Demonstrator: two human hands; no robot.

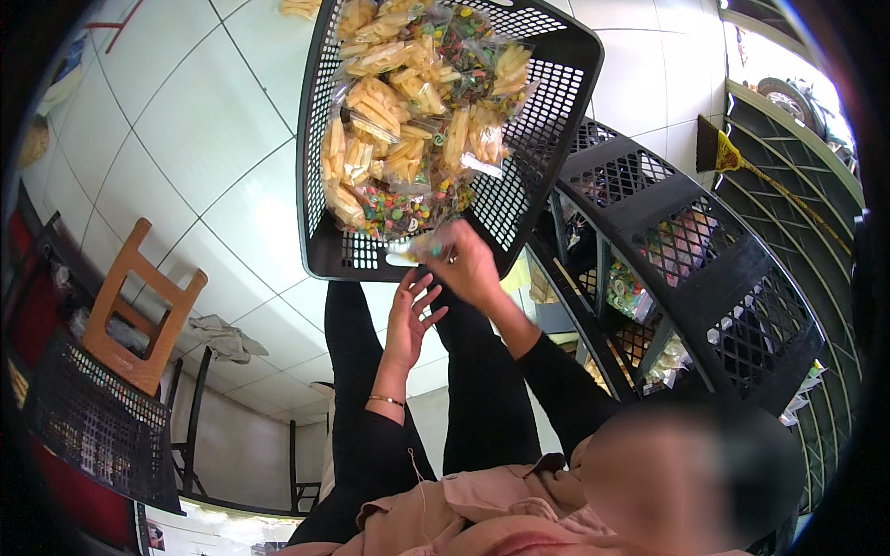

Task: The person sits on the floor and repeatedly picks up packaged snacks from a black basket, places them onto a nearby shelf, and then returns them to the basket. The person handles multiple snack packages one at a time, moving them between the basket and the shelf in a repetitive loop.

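Note:
A large black plastic basket with perforated sides stands before me. Inside lie many clear plastic bags of pale stick-shaped snacks and bags of small multicoloured candies. Over the basket's near rim, my right hand is blurred, its fingers closed around a small clear packet with coloured bits inside. Just below that rim, my left hand is raised with its fingers apart and nothing in it. A thin bracelet circles the left wrist.
To the right stands a black plastic rack with bagged candies on its lower levels. A yellow-handled broom leans near a folding metal gate. At left are a brown plastic stool, a dark perforated crate and a grey cloth.

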